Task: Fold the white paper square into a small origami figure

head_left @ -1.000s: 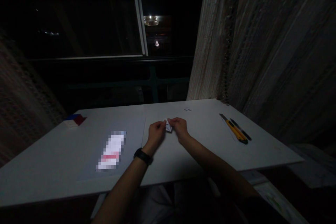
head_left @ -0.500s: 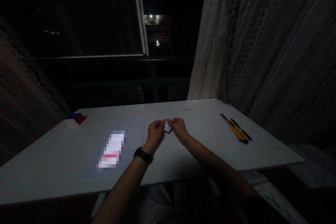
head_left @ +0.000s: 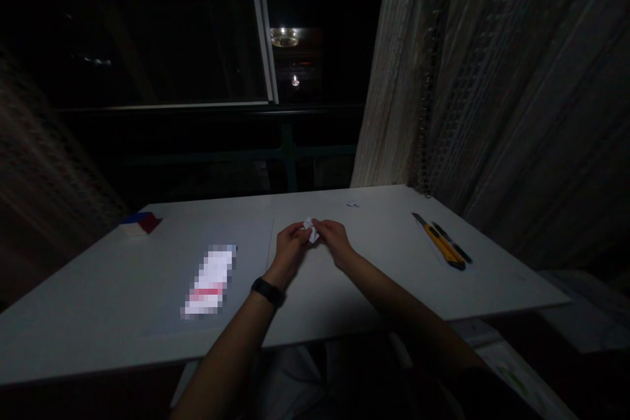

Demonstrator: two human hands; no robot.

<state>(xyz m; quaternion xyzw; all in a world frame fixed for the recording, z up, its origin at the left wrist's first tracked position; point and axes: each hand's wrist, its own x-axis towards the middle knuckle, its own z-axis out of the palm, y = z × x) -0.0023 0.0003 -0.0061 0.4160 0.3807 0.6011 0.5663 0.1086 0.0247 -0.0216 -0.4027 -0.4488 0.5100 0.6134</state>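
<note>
Between my two hands, above the middle of the white table point(head_left: 374, 295), is a small piece of folded white paper point(head_left: 312, 234). My left hand point(head_left: 290, 248), with a dark band on its wrist, pinches the paper's left side. On the right side my right hand point(head_left: 335, 239) grips it with thumb and fingers. The fingers hide part of the paper, and the dim light blurs its folds.
A lit phone point(head_left: 211, 282), its screen pixelated, rests on a pale sheet point(head_left: 256, 256) at left. Behind it sits a coloured cube point(head_left: 140, 224). At right lie a yellow utility knife point(head_left: 443, 246) and a dark pen point(head_left: 453, 243). Small paper scraps point(head_left: 352, 204) lie near the back edge.
My left thumb has shifted lower on the folded paper. The paper has turned a little, and more of its upper part shows. Both hands stay in nearly the same place.
</note>
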